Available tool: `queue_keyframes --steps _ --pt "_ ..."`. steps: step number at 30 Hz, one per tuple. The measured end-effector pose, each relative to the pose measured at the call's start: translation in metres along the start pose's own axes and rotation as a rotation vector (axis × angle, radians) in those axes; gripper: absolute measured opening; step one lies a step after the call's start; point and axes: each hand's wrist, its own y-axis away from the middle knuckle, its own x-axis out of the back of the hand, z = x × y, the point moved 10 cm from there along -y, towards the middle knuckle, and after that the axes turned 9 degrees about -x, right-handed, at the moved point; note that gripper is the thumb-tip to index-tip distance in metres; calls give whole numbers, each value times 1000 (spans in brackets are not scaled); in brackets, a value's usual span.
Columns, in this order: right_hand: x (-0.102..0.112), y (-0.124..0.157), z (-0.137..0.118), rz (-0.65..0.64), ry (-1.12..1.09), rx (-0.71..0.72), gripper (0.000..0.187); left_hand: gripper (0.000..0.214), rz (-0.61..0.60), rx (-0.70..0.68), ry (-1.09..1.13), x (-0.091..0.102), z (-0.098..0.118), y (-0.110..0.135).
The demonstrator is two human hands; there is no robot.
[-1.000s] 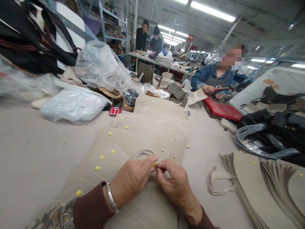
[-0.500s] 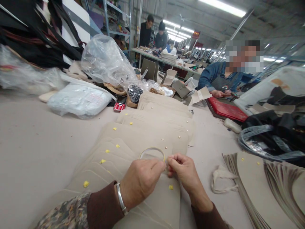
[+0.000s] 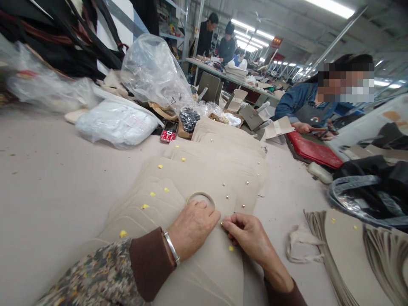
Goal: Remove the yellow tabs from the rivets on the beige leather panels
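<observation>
Ceiling lamps (image 3: 331, 6) are lit over a workshop; a far bench (image 3: 208, 68) is attended by two people (image 3: 206, 38). At far right, a hammer (image 3: 318, 129) is held near a red pad (image 3: 314, 148) by a person in blue sleeves (image 3: 287, 106). Along the middle of a pale table (image 3: 73, 187), overlapping beige sheets (image 3: 204, 165) are spread, marked with yellow patches (image 3: 123, 233) at left and small gold studs (image 3: 247, 182) at right. A thin yellowish ring (image 3: 200, 193) is laid upon the sheets. Its near edge is covered by the left hand (image 3: 194, 229), the fingers curled downward; whether the ring is gripped cannot be told. Just to the right, a small gold-coloured bit (image 3: 222, 224) is pinched over the sheets between thumb and forefinger of the right hand (image 3: 248, 233). One yellow patch is partly seen below those fingers. At far left, a wrapped packet (image 3: 117, 121) is placed near a red-keyed phone (image 3: 168, 132), a clear plastic bag (image 3: 156, 68) being heaped behind. At near right, fanned beige pieces (image 3: 341, 242) are set beside a cloth strip (image 3: 299, 244).
</observation>
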Motion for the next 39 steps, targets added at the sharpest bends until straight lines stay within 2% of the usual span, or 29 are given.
queue_keyframes --steps 4,8,11,14,16,21,24,27,31,36,39 --pt "5 9 -22 102 167 153 24 12 19 7 8 0 -2 1" --pt "2 15 -35 159 276 246 23 12 30 7 8 1 -2 2" --pt "2 15 -33 177 270 267 15 12 35 9 6 0 -3 2" --pt "11 14 -20 224 209 217 22 11 42 13 5 -1 -4 2" --pt "13 17 -14 217 202 206 14 12 42 17 3 0 -5 2" --pt "9 32 -26 244 265 392 13 12 22 34 7 1 -5 2" --pt "4 35 -34 295 309 443 15 12 26 34 18 2 -5 2" --pt "1 30 -37 304 333 411 18 12 47 26 21 2 -4 2" --pt "2 20 -36 308 370 272 18 13 118 7 14 7 -4 3" --pt "-1 16 -36 227 375 193 17 16 323 -43 102 34 -7 9" --pt "-1 15 -33 150 247 199 15 20 448 -107 212 49 -7 12"
